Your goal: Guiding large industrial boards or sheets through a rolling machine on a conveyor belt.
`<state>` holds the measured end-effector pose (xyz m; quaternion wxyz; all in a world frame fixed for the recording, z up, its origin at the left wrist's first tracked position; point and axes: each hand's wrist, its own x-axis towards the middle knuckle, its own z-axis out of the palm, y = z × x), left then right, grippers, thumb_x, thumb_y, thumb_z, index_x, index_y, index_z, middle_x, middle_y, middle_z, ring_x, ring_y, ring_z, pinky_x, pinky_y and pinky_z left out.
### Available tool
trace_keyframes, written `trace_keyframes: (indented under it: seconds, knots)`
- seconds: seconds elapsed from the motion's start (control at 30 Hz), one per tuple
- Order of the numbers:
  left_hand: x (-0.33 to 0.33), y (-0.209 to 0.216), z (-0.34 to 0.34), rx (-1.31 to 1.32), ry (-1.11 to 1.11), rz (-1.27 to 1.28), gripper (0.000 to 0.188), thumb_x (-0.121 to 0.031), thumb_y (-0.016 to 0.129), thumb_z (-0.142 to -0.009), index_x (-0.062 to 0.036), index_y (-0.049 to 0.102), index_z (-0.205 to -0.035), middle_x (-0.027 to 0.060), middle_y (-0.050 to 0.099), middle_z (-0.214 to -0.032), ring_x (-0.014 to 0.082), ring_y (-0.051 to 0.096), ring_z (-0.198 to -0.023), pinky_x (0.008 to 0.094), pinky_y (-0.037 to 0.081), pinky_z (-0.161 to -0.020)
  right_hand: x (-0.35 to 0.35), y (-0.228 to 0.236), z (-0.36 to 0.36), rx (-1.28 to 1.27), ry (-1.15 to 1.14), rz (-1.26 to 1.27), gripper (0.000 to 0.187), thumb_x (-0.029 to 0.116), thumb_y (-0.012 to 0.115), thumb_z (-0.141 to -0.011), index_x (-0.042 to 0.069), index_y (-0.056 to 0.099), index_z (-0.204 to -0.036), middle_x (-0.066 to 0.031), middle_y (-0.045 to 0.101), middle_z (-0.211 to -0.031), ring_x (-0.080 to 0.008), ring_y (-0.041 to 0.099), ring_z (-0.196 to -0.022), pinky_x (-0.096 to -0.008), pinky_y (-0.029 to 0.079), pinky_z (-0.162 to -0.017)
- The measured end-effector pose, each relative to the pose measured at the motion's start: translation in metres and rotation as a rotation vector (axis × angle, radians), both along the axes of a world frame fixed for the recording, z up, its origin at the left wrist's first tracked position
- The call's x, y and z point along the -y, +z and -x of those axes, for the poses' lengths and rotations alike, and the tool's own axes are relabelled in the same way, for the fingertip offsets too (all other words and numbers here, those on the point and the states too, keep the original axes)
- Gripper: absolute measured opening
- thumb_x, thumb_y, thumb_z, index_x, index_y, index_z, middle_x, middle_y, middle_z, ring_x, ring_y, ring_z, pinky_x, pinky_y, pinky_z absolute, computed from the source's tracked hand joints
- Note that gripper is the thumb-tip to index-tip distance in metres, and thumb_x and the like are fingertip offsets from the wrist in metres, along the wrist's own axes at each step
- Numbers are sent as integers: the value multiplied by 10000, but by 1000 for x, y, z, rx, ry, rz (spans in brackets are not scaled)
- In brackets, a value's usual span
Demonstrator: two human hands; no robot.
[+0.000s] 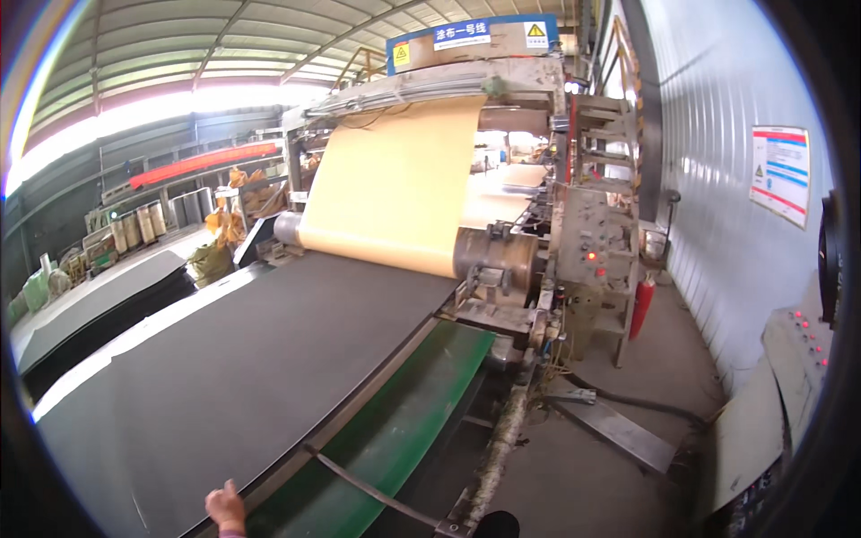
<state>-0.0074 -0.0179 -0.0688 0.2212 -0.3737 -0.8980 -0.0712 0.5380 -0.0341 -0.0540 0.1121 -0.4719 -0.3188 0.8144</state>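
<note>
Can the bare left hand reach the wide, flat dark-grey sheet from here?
Probably yes: the bare left hand appears at the right edge of the dark-grey sheet, with nothing visible in between.

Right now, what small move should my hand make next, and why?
Probably lay the left hand lightly on the right edge of the grey sheet: it looks curled near that edge, contact unclear, and well back from the roller under the yellow sheet.

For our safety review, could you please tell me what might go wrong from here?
The hand is by the edge of the dark sheet and could be scraped if that moves. Anything straying where the yellow sheet meets the roller might get caught. The metal plate beside the machine could trip a passer-by.
</note>
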Motion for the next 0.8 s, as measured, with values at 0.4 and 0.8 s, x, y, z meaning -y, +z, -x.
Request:
trace_keyframes:
  seconds: [0.4, 0.8]
  knots:
    - [-6, 48, -45, 265, -104, -124, 444, -444, 556, -833, -40, 658, -679, 116, 610, -837, 304, 545, -886, 402, 427, -818, -8, 0, -5, 28, 58, 12, 225, 225, 470, -910, 65, 584, -1019, 15, 565, -611, -52, 423, -378, -201, 295, -311]
    - [-140, 53, -129, 364, -331, -89, 564, -548, 516, -832, -17, 676, -934, 140, 635, -1017, 322, 565, -1004, 404, 450, -877, -9, 22, 8, 101, 93, 175, 240, 251, 527, -906, 60, 585, -1041, 25, 557, -652, -33, 432, -435, -170, 337, -376]
